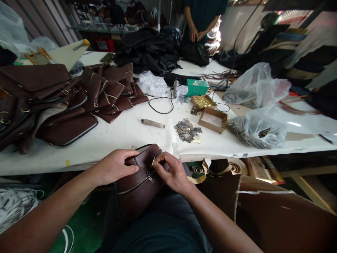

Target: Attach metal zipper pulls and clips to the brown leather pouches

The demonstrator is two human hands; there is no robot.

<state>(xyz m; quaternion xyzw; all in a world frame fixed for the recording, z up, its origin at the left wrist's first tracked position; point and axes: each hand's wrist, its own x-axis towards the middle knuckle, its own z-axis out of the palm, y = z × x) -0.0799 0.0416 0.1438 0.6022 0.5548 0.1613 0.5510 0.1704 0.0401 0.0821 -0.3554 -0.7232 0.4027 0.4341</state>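
A dark brown leather bag (139, 200) with a zipper rests on my lap against the table edge. Its metal zipper pull (150, 179) hangs near the middle. My left hand (117, 167) grips the bag's upper left side, thumb on the leather and the other fingers partly hidden behind. Between the thumb and finger of my right hand (171, 172) is a small, thin metal fitting (153, 161), held at the bag's upper right. Its exact kind is too small to make out.
Brown leather bags (65, 102) are heaped on the left of the white table (126, 135). Flat metal plates (187, 130), a wrapped rod (153, 123), and small boxes (213, 120) lie ahead. A cardboard box (279, 214) stands lower right. Across the table, a person's hands (197, 34) touch black material.
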